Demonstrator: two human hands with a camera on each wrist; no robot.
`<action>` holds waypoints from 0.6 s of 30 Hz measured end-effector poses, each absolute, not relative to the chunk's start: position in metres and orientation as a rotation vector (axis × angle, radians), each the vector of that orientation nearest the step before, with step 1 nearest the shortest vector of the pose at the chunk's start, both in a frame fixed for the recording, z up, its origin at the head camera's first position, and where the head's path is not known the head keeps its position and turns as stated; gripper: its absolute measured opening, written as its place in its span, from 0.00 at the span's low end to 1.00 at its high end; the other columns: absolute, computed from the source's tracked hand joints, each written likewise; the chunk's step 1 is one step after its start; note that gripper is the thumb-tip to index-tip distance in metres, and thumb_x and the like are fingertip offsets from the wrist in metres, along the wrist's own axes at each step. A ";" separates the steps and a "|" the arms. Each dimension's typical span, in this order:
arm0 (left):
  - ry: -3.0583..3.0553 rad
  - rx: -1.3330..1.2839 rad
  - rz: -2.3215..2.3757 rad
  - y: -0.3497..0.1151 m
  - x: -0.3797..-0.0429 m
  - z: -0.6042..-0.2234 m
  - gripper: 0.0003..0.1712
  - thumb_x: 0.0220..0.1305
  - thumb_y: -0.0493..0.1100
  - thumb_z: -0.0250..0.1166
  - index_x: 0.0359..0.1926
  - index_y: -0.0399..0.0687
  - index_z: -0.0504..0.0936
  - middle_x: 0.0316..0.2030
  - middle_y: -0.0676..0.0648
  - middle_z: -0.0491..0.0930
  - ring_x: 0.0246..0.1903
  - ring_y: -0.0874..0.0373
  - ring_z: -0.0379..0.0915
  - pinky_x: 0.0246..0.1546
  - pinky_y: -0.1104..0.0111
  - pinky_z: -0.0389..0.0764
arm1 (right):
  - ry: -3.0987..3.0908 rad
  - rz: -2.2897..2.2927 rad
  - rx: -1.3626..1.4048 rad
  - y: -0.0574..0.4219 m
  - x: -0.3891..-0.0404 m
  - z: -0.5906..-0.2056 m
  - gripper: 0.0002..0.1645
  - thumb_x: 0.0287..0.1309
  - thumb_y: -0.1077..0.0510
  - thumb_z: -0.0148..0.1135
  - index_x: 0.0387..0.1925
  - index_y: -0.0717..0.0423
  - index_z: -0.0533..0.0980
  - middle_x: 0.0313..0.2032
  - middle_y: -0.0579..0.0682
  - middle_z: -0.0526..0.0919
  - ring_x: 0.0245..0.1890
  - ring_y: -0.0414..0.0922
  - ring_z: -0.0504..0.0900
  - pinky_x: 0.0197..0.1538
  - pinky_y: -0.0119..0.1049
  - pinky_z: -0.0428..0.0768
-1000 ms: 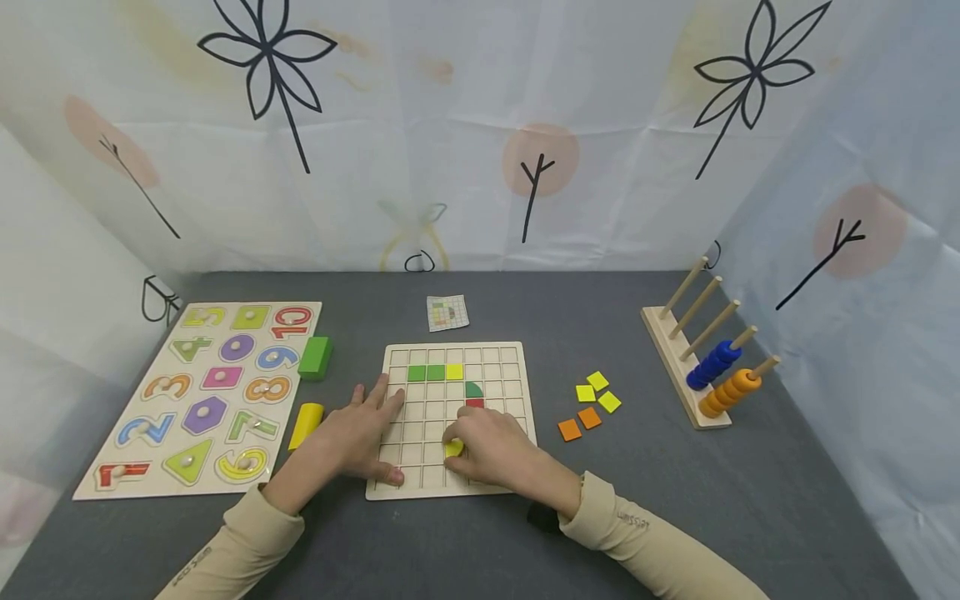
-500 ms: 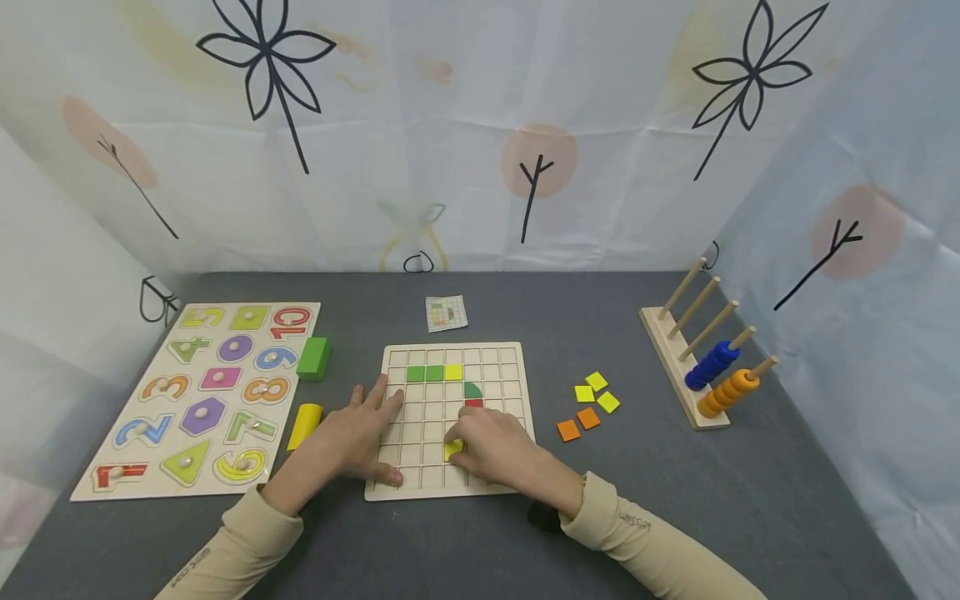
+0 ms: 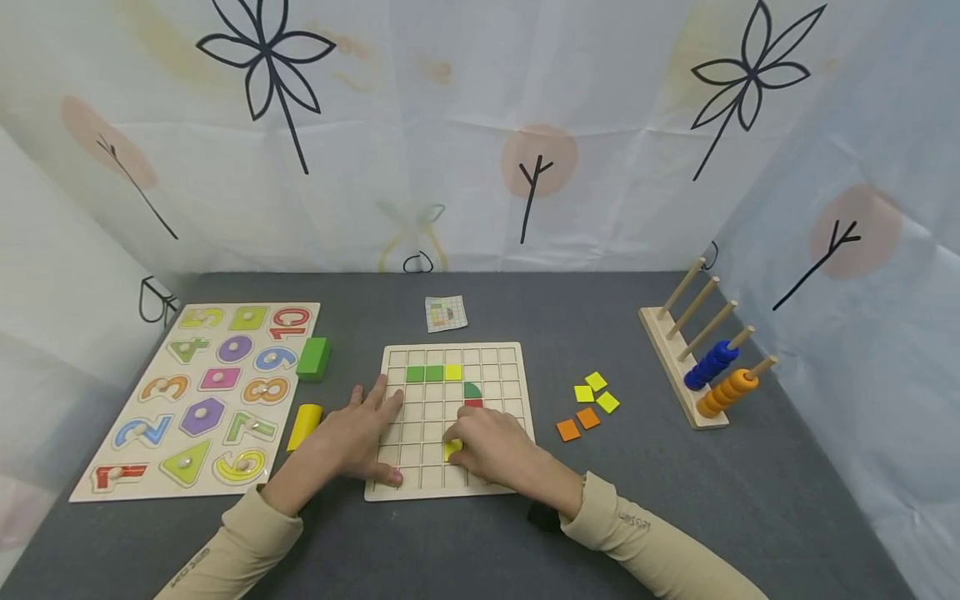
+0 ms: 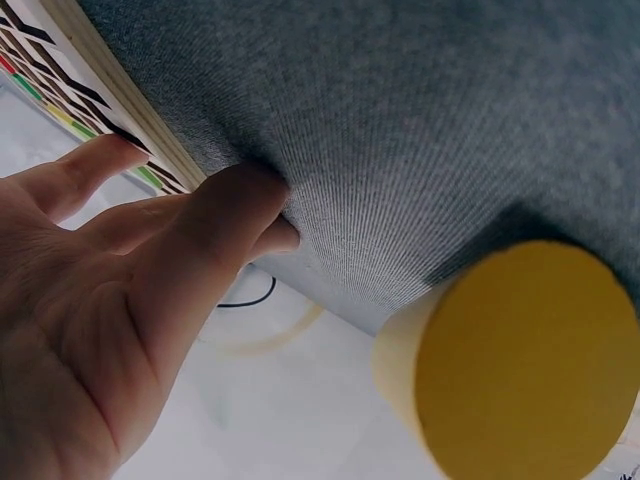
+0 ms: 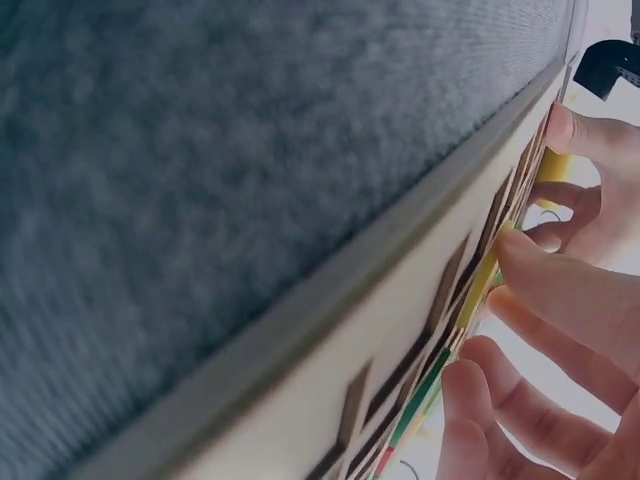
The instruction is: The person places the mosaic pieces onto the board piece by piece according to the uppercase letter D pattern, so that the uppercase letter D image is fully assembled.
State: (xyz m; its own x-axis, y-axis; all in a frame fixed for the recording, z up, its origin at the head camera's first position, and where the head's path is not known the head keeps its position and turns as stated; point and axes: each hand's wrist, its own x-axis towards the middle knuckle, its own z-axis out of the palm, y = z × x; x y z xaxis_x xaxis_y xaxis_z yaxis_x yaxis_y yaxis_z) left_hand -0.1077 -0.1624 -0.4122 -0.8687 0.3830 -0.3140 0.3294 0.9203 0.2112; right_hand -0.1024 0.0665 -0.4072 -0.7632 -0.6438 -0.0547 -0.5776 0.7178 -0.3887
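Observation:
A pale wooden grid board [image 3: 408,492] lies in the middle of the table. My left hand [image 3: 348,437] rests with spread fingers on its left edge, thumb at the near corner. With thumb and fingers, my right hand [image 3: 495,450] pinches a yellow square tile [image 3: 452,448] low on the grid; in the right wrist view the thumb is against that tile [image 5: 480,280]. Higher up sit two green tiles [image 3: 425,373] and a yellow tile [image 3: 453,372] in a row. A green rounded piece [image 3: 472,389] sits above a red piece [image 3: 473,403], which the right hand partly covers.
Loose yellow tiles [image 3: 585,393] and orange tiles [image 3: 568,430] lie right of the board. Behind it is a small pattern card [image 3: 446,314]. A number puzzle [image 3: 202,392], green block [image 3: 313,359] and yellow cylinder [image 4: 530,360] are at left; a peg stacker [image 3: 686,367] stands far right.
Both hands stay almost where they were, the right one still at the yellow tile on the grid. The whole head view has shifted very slightly.

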 end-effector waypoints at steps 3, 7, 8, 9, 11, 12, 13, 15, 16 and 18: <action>2.726 0.526 0.216 -0.162 -0.108 -0.412 0.71 0.36 0.67 0.83 0.75 0.37 0.62 0.77 0.25 0.52 0.70 0.16 0.55 0.55 0.30 0.75 | 2.748 -0.524 -0.969 0.069 -0.104 -0.405 0.12 0.56 0.58 0.76 0.44 0.50 0.89 0.32 0.45 0.83 0.24 0.33 0.69 0.21 0.26 0.67; 2.729 0.530 0.213 -0.162 -0.108 -0.413 0.71 0.37 0.67 0.83 0.75 0.37 0.62 0.77 0.25 0.52 0.69 0.15 0.55 0.55 0.30 0.75 | 2.766 -0.544 -0.943 0.076 -0.107 -0.402 0.13 0.57 0.57 0.75 0.45 0.49 0.89 0.36 0.46 0.85 0.25 0.34 0.71 0.23 0.26 0.68; 2.730 0.531 0.212 -0.162 -0.108 -0.414 0.71 0.37 0.67 0.83 0.75 0.37 0.62 0.77 0.25 0.52 0.69 0.15 0.55 0.55 0.30 0.75 | 2.773 -0.552 -0.935 0.079 -0.107 -0.402 0.12 0.57 0.57 0.75 0.45 0.50 0.89 0.37 0.46 0.85 0.26 0.34 0.72 0.24 0.26 0.69; 2.731 0.531 0.211 -0.163 -0.109 -0.414 0.71 0.37 0.67 0.83 0.75 0.37 0.62 0.77 0.25 0.52 0.69 0.15 0.55 0.55 0.30 0.75 | 2.779 -0.559 -0.925 0.082 -0.108 -0.401 0.11 0.57 0.57 0.74 0.44 0.49 0.89 0.36 0.46 0.85 0.26 0.34 0.72 0.24 0.26 0.69; 2.733 0.531 0.210 -0.163 -0.109 -0.414 0.70 0.37 0.66 0.83 0.76 0.37 0.61 0.77 0.25 0.52 0.70 0.15 0.55 0.55 0.30 0.75 | 2.797 -0.569 -0.904 0.088 -0.110 -0.399 0.10 0.57 0.58 0.74 0.42 0.49 0.89 0.34 0.46 0.84 0.25 0.36 0.73 0.22 0.27 0.68; 2.734 0.534 0.211 -0.163 -0.109 -0.414 0.70 0.37 0.66 0.83 0.75 0.37 0.61 0.77 0.25 0.52 0.69 0.15 0.55 0.55 0.30 0.75 | 2.808 -0.568 -0.886 0.092 -0.110 -0.398 0.10 0.57 0.58 0.74 0.42 0.49 0.89 0.34 0.46 0.83 0.25 0.36 0.72 0.22 0.28 0.67; 2.736 0.538 0.210 -0.163 -0.109 -0.415 0.70 0.37 0.66 0.83 0.75 0.37 0.62 0.77 0.25 0.52 0.69 0.15 0.55 0.55 0.30 0.75 | 2.817 -0.572 -0.869 0.095 -0.111 -0.397 0.10 0.57 0.58 0.74 0.42 0.49 0.89 0.33 0.46 0.83 0.24 0.37 0.72 0.21 0.28 0.66; 2.738 0.541 0.212 -0.163 -0.109 -0.415 0.70 0.36 0.66 0.83 0.75 0.37 0.62 0.77 0.25 0.52 0.69 0.15 0.55 0.55 0.30 0.75 | 2.830 -0.565 -0.823 0.102 -0.112 -0.394 0.11 0.57 0.58 0.75 0.43 0.49 0.89 0.32 0.47 0.81 0.23 0.39 0.70 0.20 0.30 0.63; 2.738 0.543 0.214 -0.163 -0.109 -0.414 0.70 0.36 0.66 0.83 0.75 0.37 0.62 0.77 0.24 0.52 0.69 0.15 0.55 0.55 0.30 0.75 | 2.838 -0.561 -0.801 0.106 -0.113 -0.393 0.12 0.56 0.58 0.75 0.44 0.49 0.89 0.33 0.47 0.82 0.23 0.39 0.70 0.19 0.30 0.63; 2.737 0.545 0.215 -0.163 -0.108 -0.414 0.71 0.36 0.66 0.83 0.75 0.37 0.62 0.77 0.24 0.53 0.69 0.15 0.56 0.55 0.30 0.75 | 2.860 -0.540 -0.774 0.115 -0.114 -0.391 0.14 0.56 0.58 0.75 0.45 0.50 0.89 0.35 0.48 0.83 0.24 0.39 0.71 0.20 0.30 0.63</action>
